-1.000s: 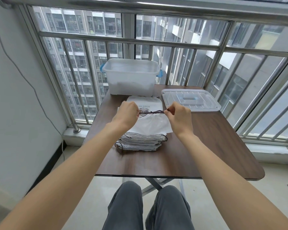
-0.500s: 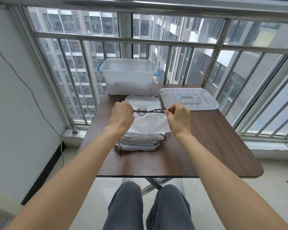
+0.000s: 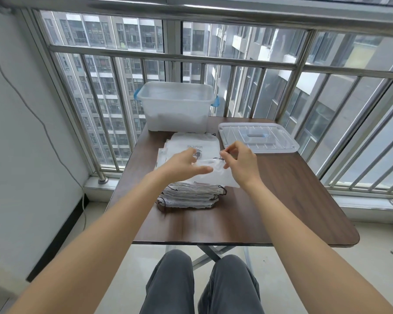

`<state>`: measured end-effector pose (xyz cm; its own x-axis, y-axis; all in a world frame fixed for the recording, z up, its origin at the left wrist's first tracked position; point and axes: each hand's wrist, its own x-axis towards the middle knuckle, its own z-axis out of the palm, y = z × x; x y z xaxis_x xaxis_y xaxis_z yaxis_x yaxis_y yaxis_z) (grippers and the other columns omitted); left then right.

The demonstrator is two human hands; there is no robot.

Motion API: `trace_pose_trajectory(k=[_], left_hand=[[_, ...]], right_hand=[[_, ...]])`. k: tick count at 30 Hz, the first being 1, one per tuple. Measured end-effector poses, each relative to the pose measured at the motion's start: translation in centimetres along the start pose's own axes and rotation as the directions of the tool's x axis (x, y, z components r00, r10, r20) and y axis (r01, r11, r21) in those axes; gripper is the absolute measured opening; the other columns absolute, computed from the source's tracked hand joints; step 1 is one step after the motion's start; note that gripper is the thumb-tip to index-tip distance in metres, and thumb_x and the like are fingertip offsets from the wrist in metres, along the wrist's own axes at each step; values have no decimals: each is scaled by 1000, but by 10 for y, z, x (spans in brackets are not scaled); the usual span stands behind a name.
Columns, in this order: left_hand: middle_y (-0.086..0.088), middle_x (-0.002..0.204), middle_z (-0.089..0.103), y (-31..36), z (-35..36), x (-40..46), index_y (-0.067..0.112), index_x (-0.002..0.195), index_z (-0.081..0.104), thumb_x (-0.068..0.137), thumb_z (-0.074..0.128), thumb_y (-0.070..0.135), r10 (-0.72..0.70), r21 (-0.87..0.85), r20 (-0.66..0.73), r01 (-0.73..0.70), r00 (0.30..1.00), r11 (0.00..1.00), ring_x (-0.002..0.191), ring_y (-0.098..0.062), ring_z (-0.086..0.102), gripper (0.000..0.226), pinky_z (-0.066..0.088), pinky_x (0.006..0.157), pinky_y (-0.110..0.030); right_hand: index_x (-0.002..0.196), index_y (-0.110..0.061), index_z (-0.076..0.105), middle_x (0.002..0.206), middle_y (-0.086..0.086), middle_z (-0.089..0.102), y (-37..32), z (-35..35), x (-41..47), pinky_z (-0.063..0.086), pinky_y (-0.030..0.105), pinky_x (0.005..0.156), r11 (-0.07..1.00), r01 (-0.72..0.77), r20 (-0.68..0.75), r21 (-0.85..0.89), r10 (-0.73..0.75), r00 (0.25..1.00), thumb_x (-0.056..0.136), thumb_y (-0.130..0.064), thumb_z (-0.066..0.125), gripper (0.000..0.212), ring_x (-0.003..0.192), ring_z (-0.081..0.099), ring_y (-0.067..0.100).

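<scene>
A stack of white drawstring bags (image 3: pixel 191 196) with dark cords lies on the brown table (image 3: pixel 281 200). The top bag (image 3: pixel 197 142), printed with a logo, stretches away from me towards the bin. My left hand (image 3: pixel 186 164) hovers over this bag with fingers straight and spread, holding nothing. My right hand (image 3: pixel 238 162) is just right of it, fingers curled, its fingertips pinching the dark drawstring (image 3: pixel 219 156) at the bag's gathered mouth.
A translucent plastic bin (image 3: pixel 175 109) with blue handles stands at the table's far edge. Its clear lid (image 3: pixel 259 137) lies flat to the right. Metal window bars run behind and to the right. My knees are under the near edge.
Both hands were pulling the cord taut between them. Now my left hand has let go and spread open, and the cord hangs slack from my right fingers.
</scene>
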<state>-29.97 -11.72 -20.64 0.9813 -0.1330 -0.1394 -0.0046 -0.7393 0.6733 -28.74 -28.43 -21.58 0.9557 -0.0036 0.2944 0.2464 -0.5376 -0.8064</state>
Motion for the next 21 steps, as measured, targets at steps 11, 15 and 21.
trace_pose_trajectory(k=[11, 15, 21], left_hand=[[2, 57, 41, 24, -18, 14, 14, 61, 48, 74, 78, 21, 62, -30, -176, -68, 982, 997, 54, -11, 36, 33, 24, 45, -18], [3, 68, 48, 41, -19, 17, 13, 77, 52, 76, 75, 18, 210, -12, -341, -227, 916, 974, 66, -12, 42, 23, 31, 61, -25], [-5, 110, 65, 40, -30, 15, 15, 123, 60, 78, 72, 8, 361, 39, -274, -365, 892, 930, 98, -12, 54, 47, 37, 80, -17]], right_hand=[[111, -12, 45, 86, 14, 60, -16, -14, 6, 48, 25, 44, 967, -232, -34, 100, 237, 971, 95, -36, 49, 29, 53, 56, 18], [137, -30, 27, 92, 19, 63, -37, -11, 12, 55, 26, 51, 814, -499, 283, 296, 425, 860, 91, -56, 43, 56, 61, 67, 26], [123, -12, 34, 117, 13, 47, -68, -3, 44, 59, 43, 59, 690, -489, 236, 534, 433, 870, 86, -17, 61, 46, 83, 64, 38]])
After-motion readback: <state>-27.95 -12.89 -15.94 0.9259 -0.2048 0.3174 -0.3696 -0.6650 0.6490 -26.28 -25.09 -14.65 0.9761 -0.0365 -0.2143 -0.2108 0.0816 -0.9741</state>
